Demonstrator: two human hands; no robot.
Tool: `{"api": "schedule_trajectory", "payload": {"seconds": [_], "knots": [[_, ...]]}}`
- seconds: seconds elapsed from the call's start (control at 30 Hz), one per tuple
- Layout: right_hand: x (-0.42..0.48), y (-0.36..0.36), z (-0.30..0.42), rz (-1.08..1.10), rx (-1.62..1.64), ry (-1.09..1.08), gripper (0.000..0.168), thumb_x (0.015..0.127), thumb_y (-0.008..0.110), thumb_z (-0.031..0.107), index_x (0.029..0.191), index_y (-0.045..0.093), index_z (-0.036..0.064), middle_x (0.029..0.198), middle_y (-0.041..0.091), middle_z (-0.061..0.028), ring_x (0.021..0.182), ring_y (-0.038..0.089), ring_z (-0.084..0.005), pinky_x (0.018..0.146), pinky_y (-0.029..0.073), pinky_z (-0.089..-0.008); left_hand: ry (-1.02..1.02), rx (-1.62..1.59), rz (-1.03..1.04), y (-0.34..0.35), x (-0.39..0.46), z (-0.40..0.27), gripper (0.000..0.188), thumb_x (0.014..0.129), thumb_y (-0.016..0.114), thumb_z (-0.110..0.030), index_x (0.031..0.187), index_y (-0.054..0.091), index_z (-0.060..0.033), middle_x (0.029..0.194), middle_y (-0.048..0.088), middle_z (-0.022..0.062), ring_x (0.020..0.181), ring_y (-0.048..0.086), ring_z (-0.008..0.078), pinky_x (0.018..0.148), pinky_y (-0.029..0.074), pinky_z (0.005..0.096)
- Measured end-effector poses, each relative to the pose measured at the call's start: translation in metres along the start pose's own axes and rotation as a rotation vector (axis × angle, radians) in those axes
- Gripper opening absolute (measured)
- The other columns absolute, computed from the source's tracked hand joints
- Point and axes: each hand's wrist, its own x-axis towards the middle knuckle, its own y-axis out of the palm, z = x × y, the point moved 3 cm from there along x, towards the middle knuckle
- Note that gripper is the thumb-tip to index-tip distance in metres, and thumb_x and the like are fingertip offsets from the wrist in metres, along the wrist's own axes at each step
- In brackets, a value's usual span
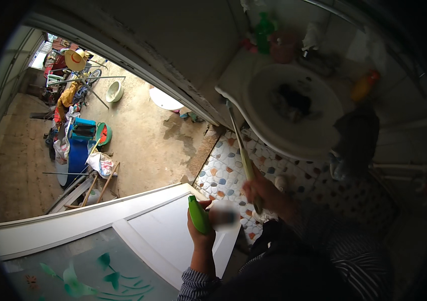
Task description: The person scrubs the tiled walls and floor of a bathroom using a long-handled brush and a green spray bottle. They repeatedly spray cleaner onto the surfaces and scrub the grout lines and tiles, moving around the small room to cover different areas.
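Observation:
My left hand point(203, 235) is closed around a bright green plastic bottle point(197, 216), in front of the white door. A blurred round patch beside the bottle hides part of what is there. To the right, my right hand point(264, 192) grips a long thin stick-like handle point(244, 150), pale and thicker near the hand and narrowing to a darker tip. That tip reaches up to the left edge of the white washbasin point(292, 141). Dark material, perhaps cloth, lies in the bowl; the dim light hides its detail.
A green bottle point(264, 34), a pinkish container point(283, 47) and a yellow bottle point(364, 86) stand around the basin. Dark cloth point(356, 139) hangs at its right. The white door point(164, 222) stands open onto a yard with a pale basin point(114, 92) and a blue barrel point(79, 158).

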Motion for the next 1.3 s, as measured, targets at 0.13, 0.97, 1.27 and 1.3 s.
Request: {"api": "schedule_trajectory", "payload": {"seconds": [0.13, 0.97, 1.27, 1.3], "knots": [[0.097, -0.030, 0.014, -0.066, 0.361, 0.150, 0.043, 0.087, 0.053, 0.003, 0.122, 0.038, 0.022, 0.072, 0.048, -0.0061, 0.051, 0.046, -0.0110, 0.046, 0.042, -0.0254, 0.020, -0.024, 0.018, 0.010, 0.004, -0.006, 0.035, 0.089, 0.066, -0.015, 0.115, 0.049, 0.0018, 0.109, 0.060, 0.0141, 0.091, 0.063, 0.0200, 0.077, 0.053, 0.0318], [0.091, -0.045, -0.004, -0.063, -0.123, 0.192, 0.052, 0.088, 0.047, 0.000, 0.134, 0.034, 0.020, 0.071, 0.048, -0.0046, 0.047, 0.046, -0.0081, 0.043, 0.043, -0.0227, -0.166, -0.102, -0.249, -0.019, -0.017, 0.029, 0.037, 0.087, 0.066, -0.009, 0.117, 0.049, 0.0006, 0.115, 0.057, 0.0141, 0.106, 0.057, 0.0225, 0.088, 0.050, 0.0350], [0.177, -0.108, 0.016, -0.201, -0.226, 0.109, 0.058, 0.084, 0.048, -0.005, 0.134, 0.034, 0.021, 0.075, 0.050, -0.0064, 0.053, 0.050, -0.0115, 0.049, 0.046, -0.0249, -0.184, 0.165, -0.351, -0.027, -0.011, 0.041, 0.027, 0.083, 0.068, -0.007, 0.106, 0.056, 0.0011, 0.104, 0.062, 0.0110, 0.097, 0.061, 0.0210, 0.089, 0.045, 0.0319], [0.202, -0.121, 0.023, -0.262, -0.109, 0.132, 0.051, 0.084, 0.050, -0.005, 0.127, 0.037, 0.019, 0.076, 0.050, -0.0066, 0.054, 0.050, -0.0110, 0.049, 0.046, -0.0240, -0.175, 0.150, -0.359, -0.024, -0.009, 0.043, 0.027, 0.083, 0.068, -0.007, 0.106, 0.056, 0.0009, 0.103, 0.062, 0.0109, 0.097, 0.061, 0.0210, 0.089, 0.045, 0.0319]]}}
